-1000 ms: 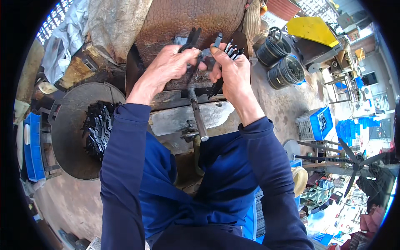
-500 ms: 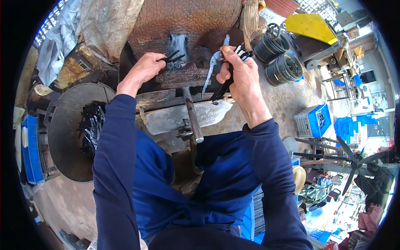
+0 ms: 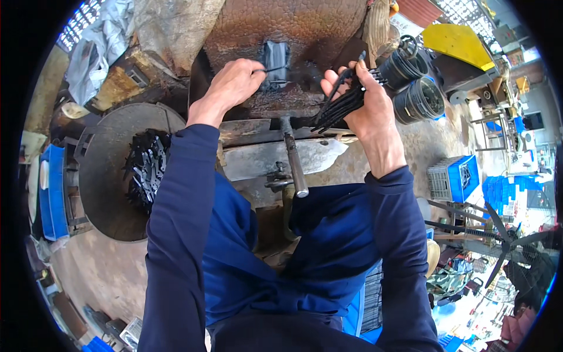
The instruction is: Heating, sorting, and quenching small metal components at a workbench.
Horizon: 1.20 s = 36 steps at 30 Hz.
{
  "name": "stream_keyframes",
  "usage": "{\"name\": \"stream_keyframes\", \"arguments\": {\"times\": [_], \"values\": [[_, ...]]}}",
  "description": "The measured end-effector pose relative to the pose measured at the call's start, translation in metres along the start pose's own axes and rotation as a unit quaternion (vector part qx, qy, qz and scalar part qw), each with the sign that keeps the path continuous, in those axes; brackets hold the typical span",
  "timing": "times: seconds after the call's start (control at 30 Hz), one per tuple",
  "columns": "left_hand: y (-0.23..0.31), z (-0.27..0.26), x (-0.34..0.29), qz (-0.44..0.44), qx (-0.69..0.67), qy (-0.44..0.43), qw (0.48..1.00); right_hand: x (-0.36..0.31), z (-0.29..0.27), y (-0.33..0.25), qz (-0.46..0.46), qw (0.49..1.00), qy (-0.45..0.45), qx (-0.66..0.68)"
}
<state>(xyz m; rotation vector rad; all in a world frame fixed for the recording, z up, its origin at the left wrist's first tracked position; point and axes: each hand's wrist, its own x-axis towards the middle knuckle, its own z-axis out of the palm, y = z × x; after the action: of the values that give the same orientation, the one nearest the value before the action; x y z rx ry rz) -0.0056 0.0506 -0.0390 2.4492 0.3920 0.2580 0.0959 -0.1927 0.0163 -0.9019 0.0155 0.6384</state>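
My left hand (image 3: 234,85) is closed in a pinch on a thin dark metal piece (image 3: 273,69). The piece points right, in front of a pale grey surface (image 3: 277,54) showing through a slot in the rusty brown housing (image 3: 246,36). To the right, my right hand (image 3: 375,105) is curled around a bundle of flat black metal pieces (image 3: 345,107). Their ends fan out toward the lower left, and its thumb lies over the upper end. Between and below my hands, a metal rod (image 3: 295,161) sticks out toward me over a worn pale board (image 3: 252,161).
At left, a large round pan (image 3: 102,176) holds a heap of similar dark metal pieces (image 3: 146,170). Two black buckets (image 3: 419,101) stand at the upper right. Beyond them are a blue-and-grey crate (image 3: 448,179) and a fan (image 3: 509,240). A blue tray (image 3: 54,190) sits far left.
The view has shifted, so the surroundings sit farther right. The bluish-grey piece that stuck out of my right hand no longer shows. My right hand has turned, its bundle now spreading lower left.
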Motion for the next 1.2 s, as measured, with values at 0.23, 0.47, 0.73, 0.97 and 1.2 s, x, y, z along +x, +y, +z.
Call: {"name": "stream_keyframes", "arguments": {"times": [0.23, 0.47, 0.73, 0.97, 1.2], "values": [[-0.006, -0.012, 0.004, -0.032, -0.019, 0.107, 0.994, -0.018, -0.002, -0.002, -0.028, 0.979, -0.111, -0.169], [0.018, -0.018, -0.007, -0.037, -0.063, 0.205, 0.976, -0.076, -0.012, 0.024, -0.14, 0.753, -0.165, -0.622], [0.039, -0.027, -0.018, -0.067, -0.118, 0.234, 0.963, -0.096, -0.028, 0.056, -0.25, 0.637, -0.34, -0.645], [0.055, -0.029, -0.014, -0.064, -0.253, 0.338, 0.904, -0.072, 0.005, 0.052, -0.217, 0.833, -0.157, -0.485], [0.066, -0.028, -0.018, -0.064, -0.317, 0.347, 0.88, 0.016, 0.063, 0.032, -0.221, 0.877, -0.113, -0.411]]}}
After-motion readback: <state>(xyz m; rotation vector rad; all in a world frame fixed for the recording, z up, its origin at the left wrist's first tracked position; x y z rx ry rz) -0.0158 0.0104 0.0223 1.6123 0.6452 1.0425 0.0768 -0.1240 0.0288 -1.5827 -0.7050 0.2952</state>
